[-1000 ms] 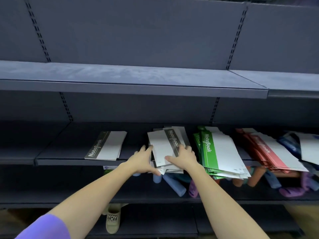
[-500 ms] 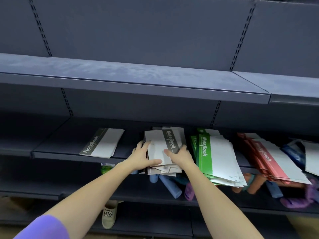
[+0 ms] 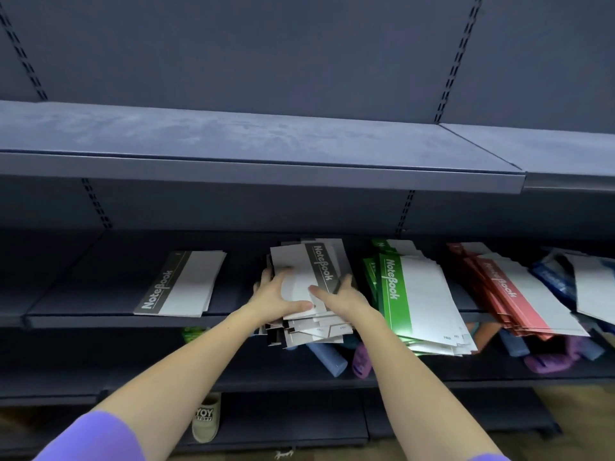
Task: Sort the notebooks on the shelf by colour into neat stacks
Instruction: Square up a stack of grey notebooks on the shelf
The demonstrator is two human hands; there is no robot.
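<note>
A messy pile of grey notebooks [image 3: 319, 261] lies on the middle shelf [image 3: 229, 299], its front ends hanging over the edge. My left hand [image 3: 278, 296] grips the pile's left side, thumb on top. Resting on the top cover from the right is my right hand [image 3: 342, 294], fingers spread. One grey notebook [image 3: 186, 282] lies alone to the left. Right of the pile sit a fanned green stack [image 3: 419, 294], then a red stack [image 3: 512, 294], then blue notebooks [image 3: 552, 281] at the far right, partly under a white cover.
A bare upper shelf [image 3: 253, 144] juts out just above. The shelf below holds blue and purple rolled items [image 3: 327, 356]. A beige slipper [image 3: 207, 417] is on the floor.
Both hands have closed in on the grey pile, the left thumb sliding further over the top cover. The pile has been drawn slightly toward the shelf edge.
</note>
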